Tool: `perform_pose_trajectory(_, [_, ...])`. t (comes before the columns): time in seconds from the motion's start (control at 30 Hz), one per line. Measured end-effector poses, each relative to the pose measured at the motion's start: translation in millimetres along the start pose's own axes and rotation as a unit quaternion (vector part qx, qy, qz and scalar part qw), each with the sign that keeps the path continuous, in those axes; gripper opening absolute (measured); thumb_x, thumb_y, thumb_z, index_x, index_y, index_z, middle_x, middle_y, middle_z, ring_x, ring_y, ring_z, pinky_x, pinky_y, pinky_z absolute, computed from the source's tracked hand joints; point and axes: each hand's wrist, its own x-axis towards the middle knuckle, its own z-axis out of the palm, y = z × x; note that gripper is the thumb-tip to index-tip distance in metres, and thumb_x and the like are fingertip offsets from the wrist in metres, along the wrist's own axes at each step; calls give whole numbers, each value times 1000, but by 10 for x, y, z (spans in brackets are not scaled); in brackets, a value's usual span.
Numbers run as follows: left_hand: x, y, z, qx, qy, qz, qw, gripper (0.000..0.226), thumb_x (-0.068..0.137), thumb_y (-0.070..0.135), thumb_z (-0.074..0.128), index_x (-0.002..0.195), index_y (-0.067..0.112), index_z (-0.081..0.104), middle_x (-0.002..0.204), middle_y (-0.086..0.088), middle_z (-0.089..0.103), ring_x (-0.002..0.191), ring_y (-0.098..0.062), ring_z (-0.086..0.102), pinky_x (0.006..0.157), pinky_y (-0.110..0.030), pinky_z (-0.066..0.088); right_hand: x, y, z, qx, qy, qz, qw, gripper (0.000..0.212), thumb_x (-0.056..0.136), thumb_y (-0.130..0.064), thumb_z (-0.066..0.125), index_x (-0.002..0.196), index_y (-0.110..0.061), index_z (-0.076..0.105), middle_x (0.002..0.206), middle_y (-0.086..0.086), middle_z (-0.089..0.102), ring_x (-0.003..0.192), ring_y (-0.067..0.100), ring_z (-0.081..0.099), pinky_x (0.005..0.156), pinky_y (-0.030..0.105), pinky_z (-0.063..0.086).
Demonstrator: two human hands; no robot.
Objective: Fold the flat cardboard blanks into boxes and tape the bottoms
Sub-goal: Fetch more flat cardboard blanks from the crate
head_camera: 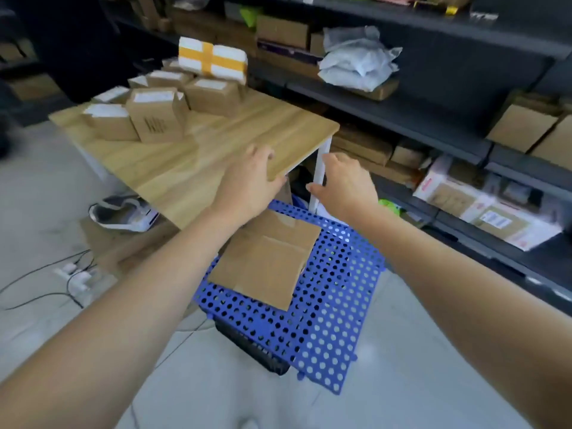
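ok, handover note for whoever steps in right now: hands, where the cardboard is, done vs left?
Left hand: open, empty, over the near corner of the wooden table.
Right hand: open, empty, beside the white table leg.
Flat cardboard blank: lying on the blue perforated panel below the table edge, not gripped.
Done: several folded boxes stand at the far end of the table.
Left: pick up this blank, fold it, tape the bottom. No tape roll in view.
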Motion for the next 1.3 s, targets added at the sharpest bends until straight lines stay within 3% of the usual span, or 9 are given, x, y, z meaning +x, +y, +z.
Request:
perform_pose_trajectory(0.2, [-381, -1110, 1228, -94, -141, -207, 964, 46, 93, 36, 59, 131, 12, 47, 130, -4, 50, 105, -20, 55, 78, -29, 42, -38, 230, 1609, 75, -178, 111, 975, 41, 94, -25, 55, 128, -5, 49, 103, 15, 62, 73, 28, 58, 54, 37, 46])
perform_pose_trajectory(0.33, [-588, -1579, 1904, -143, -184, -343, 910, 32, 94, 34, 59, 115, 10, 55, 84, 3, 52, 74, -16, 53, 67, -31, 43, -87, 470, 2406, 137, -241, 191, 942, 56, 96, -36, 54, 138, -3, 40, 110, 15, 62, 83, 28, 61, 66, 36, 50])
perform_pose_trajectory(0.43, [-687, -1772, 2294, -272, -208, -465, 816, 48, 98, 27, 52, 141, 10, 39, 140, -11, 45, 125, -29, 47, 102, -38, 41, -63, 614, 2885, 206, -256, 248, 911, 61, 96, -37, 53, 144, -3, 34, 122, 17, 59, 96, 30, 62, 86, 44, 53])
perform_pose_trajectory(0.53, [-728, -1934, 2606, -351, -197, -552, 731, 56, 99, 24, 51, 147, 6, 29, 152, -14, 31, 134, -31, 39, 108, -41, 39, -3, 700, 3198, 314, -239, 335, 856, 38, 97, -36, 51, 117, -5, 57, 99, 19, 61, 75, 26, 54, 78, 46, 50])
perform_pose_trajectory(0.67, [-657, -2062, 2864, -415, -128, -605, 667, 62, 92, 26, 62, 144, 7, 33, 147, -16, 35, 126, -34, 45, 102, -44, 45, 145, 809, 3491, 398, -196, 419, 792, 32, 95, -44, 50, 97, -12, 49, 65, 3, 32, 58, 18, 34, 67, 38, 35])
perform_pose_trajectory(0.87, [-532, -2140, 3052, -501, -54, -610, 612, 50, 93, 23, 58, 139, 8, 43, 145, -12, 45, 131, -28, 47, 102, -37, 42, 358, 904, 3671, 513, -142, 459, 711, 54, 97, -49, 45, 131, -7, 46, 126, 11, 54, 122, 31, 53, 103, 44, 45])
perform_pose_trajectory(1.0, [-446, -2181, 3018, -498, -48, -650, 572, 40, 97, 18, 54, 135, 10, 46, 138, -4, 50, 126, -20, 47, 105, -35, 39, 511, 946, 3744, 575, -106, 491, 646, 37, 99, -42, 43, 117, -12, 56, 108, 4, 60, 95, 24, 59, 91, 40, 52])
perform_pose_trajectory(1.1, [-411, -2286, 3029, -503, -30, -651, 567, 36, 97, 6, 50, 133, 8, 46, 131, -10, 53, 121, -27, 52, 90, -44, 43, 592, 950, 3721, 569, -95, 516, 633, 27, 99, -37, 43, 84, -18, 54, 84, 1, 52, 76, 18, 51, 78, 33, 52])
perform_pose_trajectory(1.3, [-421, -2319, 2982, -523, 0, -643, 560, 37, 97, -5, 43, 132, 6, 48, 131, -14, 55, 120, -31, 53, 87, -48, 48, 679, 893, 3771, 573, -111, 510, 631, 28, 102, -27, 44, 78, -13, 47, 72, -1, 45, 59, 12, 41, 49, 24, 36])
